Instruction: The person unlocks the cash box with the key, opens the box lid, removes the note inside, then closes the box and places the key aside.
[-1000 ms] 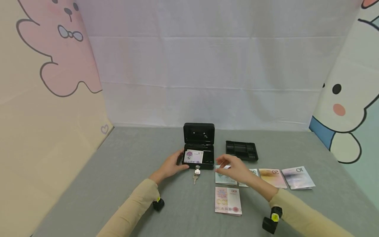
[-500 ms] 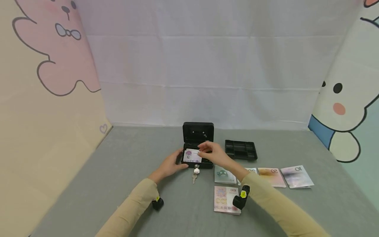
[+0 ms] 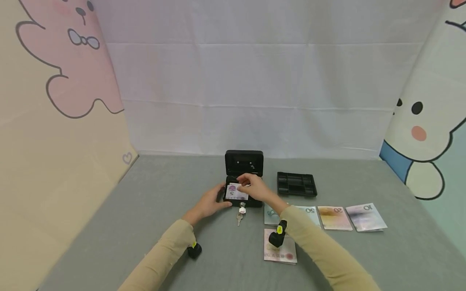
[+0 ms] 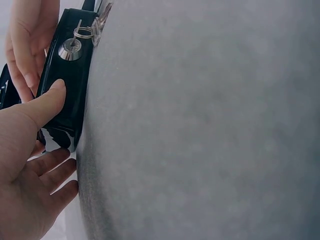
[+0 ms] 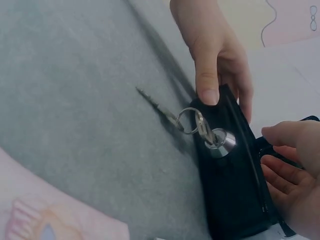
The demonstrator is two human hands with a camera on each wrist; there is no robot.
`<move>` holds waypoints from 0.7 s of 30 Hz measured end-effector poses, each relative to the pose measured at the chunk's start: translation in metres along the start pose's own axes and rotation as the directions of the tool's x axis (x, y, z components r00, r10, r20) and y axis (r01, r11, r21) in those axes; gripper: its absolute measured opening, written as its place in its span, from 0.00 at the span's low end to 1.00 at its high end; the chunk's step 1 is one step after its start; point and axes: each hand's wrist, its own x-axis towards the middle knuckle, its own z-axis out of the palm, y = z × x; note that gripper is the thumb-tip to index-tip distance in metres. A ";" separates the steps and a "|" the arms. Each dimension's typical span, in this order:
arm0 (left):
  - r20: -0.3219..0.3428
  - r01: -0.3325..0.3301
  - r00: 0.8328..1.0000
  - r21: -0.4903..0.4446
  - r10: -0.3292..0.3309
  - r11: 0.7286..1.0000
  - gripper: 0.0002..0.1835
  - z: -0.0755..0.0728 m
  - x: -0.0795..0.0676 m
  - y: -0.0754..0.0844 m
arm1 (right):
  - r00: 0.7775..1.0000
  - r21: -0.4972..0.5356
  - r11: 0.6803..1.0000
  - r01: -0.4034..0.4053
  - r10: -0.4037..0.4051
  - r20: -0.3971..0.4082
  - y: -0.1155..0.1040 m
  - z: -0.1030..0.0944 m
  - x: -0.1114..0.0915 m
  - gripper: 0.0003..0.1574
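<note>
A small black cash box (image 3: 257, 203) stands with its lid (image 3: 244, 162) raised, banknotes (image 3: 236, 194) lying inside, the top one marked 5. My left hand (image 3: 208, 203) grips its left front corner, thumb on the front face and fingers round the side. My right hand (image 3: 255, 188) reaches into the box from the right, fingertips right at the notes; in the right wrist view its thumb (image 5: 282, 134) and fingers stand apart. A key on a ring (image 3: 239, 217) hangs from the front lock (image 5: 221, 143).
A black compartment tray (image 3: 297, 184) lies right of the box. Folded banknote stacks line up before it: green (image 3: 271, 216), 50 (image 3: 309, 214), 20 (image 3: 335, 218) and 10 (image 3: 365, 218). A 100 stack (image 3: 287, 255) lies nearer. White cloth (image 3: 255, 81) closes the back.
My right hand has moved left, from over the green notes into the cash box, and a little further left over the notes. My left hand keeps its place on the box.
</note>
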 end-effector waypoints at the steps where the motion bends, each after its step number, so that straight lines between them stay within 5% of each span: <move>1: 0.001 -0.003 1.000 0.000 0.003 1.000 0.40 0.000 0.000 0.000 | 1.000 -0.016 1.000 0.002 -0.002 0.007 0.001 0.001 0.001 0.20; 11: 0.008 -0.005 1.000 -0.002 0.005 1.000 0.41 0.000 0.000 -0.002 | 1.000 -0.175 0.985 0.008 -0.003 0.027 0.007 0.011 0.011 0.25; 21: -0.002 -0.025 1.000 -0.008 0.025 1.000 0.41 0.001 0.000 -0.005 | 0.998 -0.368 0.928 0.060 -0.048 0.041 0.013 0.019 0.017 0.28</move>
